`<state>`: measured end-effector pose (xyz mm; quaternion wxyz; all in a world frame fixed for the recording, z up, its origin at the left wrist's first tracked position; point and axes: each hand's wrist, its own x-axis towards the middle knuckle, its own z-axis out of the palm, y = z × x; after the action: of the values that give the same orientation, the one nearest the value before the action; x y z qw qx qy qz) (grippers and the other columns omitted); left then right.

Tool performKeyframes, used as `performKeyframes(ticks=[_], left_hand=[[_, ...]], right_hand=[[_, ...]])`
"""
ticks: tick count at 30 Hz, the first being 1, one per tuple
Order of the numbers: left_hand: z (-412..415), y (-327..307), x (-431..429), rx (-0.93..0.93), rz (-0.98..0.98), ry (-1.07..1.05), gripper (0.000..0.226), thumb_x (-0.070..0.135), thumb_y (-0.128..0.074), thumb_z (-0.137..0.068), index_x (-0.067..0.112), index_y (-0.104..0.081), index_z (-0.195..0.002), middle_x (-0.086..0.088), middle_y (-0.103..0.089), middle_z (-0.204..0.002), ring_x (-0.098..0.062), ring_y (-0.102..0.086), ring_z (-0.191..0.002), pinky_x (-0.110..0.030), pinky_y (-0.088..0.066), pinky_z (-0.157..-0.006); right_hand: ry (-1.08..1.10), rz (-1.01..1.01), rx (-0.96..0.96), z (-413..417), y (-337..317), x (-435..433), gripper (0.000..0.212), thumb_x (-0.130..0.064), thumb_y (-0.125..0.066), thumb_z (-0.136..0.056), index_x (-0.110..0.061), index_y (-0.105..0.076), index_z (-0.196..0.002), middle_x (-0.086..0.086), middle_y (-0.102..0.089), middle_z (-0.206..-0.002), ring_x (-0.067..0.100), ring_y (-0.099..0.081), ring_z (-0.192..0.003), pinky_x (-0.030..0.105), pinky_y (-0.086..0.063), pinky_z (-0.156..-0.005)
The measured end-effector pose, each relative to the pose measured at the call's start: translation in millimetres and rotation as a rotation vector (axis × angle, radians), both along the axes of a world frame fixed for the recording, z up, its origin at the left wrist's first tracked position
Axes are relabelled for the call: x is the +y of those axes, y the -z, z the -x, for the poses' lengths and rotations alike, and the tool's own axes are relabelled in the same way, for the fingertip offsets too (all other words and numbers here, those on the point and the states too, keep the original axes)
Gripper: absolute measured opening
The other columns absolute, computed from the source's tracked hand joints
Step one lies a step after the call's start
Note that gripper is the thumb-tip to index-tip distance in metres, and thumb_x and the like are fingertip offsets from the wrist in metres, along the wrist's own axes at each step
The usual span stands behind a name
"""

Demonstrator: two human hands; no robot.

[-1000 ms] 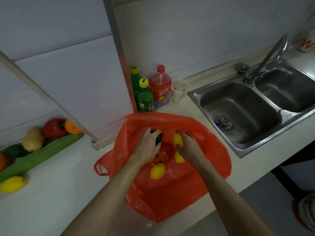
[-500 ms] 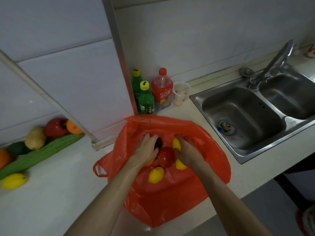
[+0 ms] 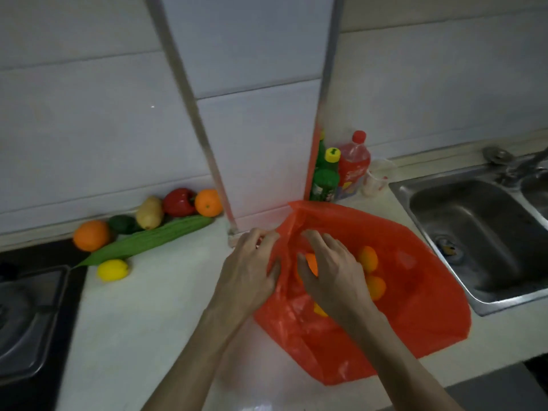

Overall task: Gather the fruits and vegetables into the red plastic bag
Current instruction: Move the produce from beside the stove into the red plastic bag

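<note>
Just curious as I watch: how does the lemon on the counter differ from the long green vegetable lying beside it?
The lemon is yellow, short and rounded; the long green vegetable is green, slender and tapers to a point. The lemon sits nearer the camera, while the vegetable stretches diagonally back toward the wall. Both lie on the counter, outside the red bag, and neither hand touches them.

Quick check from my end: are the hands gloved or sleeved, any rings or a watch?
No. The left hand and right hand are bare, with no gloves and no visible rings on the fingers. Both forearms are uncovered down to the frame edge: no sleeves, watch or bands visible.
</note>
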<state>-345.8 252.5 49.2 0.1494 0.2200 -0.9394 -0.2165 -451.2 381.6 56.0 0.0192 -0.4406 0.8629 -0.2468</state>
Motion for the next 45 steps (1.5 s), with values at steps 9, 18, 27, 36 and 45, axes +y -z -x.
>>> performKeyframes(ticks=[9,18,27,36,45], left_hand=[[-138.2,-2.5,-83.6,-0.034,0.059,-0.33,0.031,0.028,-0.059,-0.087,0.021,-0.055,-0.117,0.0,-0.059,-0.112,-0.021,-0.057,-0.102,-0.039,-0.053,-0.07],[-226.7,49.6,-197.2,-0.151,-0.037,-0.526,0.029,0.027,-0.059,-0.082,0.018,-0.059,-0.11,-0.009,-0.062,-0.106,-0.032,-0.06,-0.097,-0.043,-0.053,-0.072],[-218.4,117.6,-271.1,-0.308,-0.188,-0.472,0.052,0.034,-0.066,-0.078,0.02,-0.053,-0.126,-0.011,-0.054,-0.128,-0.033,-0.049,-0.119,-0.049,-0.049,-0.091],[-210.9,158.1,-266.3,-0.278,-0.131,-0.535,0.043,0.01,-0.062,-0.077,0.025,-0.055,-0.116,-0.011,-0.048,-0.126,-0.031,-0.045,-0.112,-0.037,-0.039,-0.087],[-216.5,99.3,-233.4,0.031,-0.225,-0.543,0.045,0.009,-0.071,-0.077,0.015,-0.061,-0.12,-0.014,-0.05,-0.119,-0.03,-0.052,-0.108,-0.031,-0.041,-0.093]], right_hand=[[-0.255,0.102,-0.002,-87.5,-11.0,-115.5,0.037,-0.03,-0.054,-0.09,-0.018,-0.051,-0.125,0.005,-0.065,-0.107,0.026,-0.062,-0.095,0.028,-0.046,-0.064],[-0.396,-0.009,0.071,-132.0,38.9,-263.5,0.038,-0.025,-0.059,-0.084,-0.013,-0.054,-0.119,0.011,-0.06,-0.102,0.031,-0.06,-0.09,0.03,-0.039,-0.063],[-0.335,-0.167,-0.044,-119.0,92.6,-353.3,0.063,-0.025,-0.059,-0.087,-0.022,-0.031,-0.143,0.019,-0.038,-0.138,0.038,-0.051,-0.112,0.045,-0.049,-0.09],[-0.317,-0.254,-0.016,-120.0,120.3,-376.9,0.06,-0.019,-0.056,-0.091,-0.024,-0.028,-0.144,0.022,-0.029,-0.142,0.037,-0.053,-0.109,0.04,-0.044,-0.093],[-0.311,0.171,-0.065,-121.9,90.7,-318.6,0.053,-0.013,-0.067,-0.081,-0.013,-0.05,-0.131,0.027,-0.045,-0.128,0.042,-0.059,-0.092,0.037,-0.054,-0.075]])
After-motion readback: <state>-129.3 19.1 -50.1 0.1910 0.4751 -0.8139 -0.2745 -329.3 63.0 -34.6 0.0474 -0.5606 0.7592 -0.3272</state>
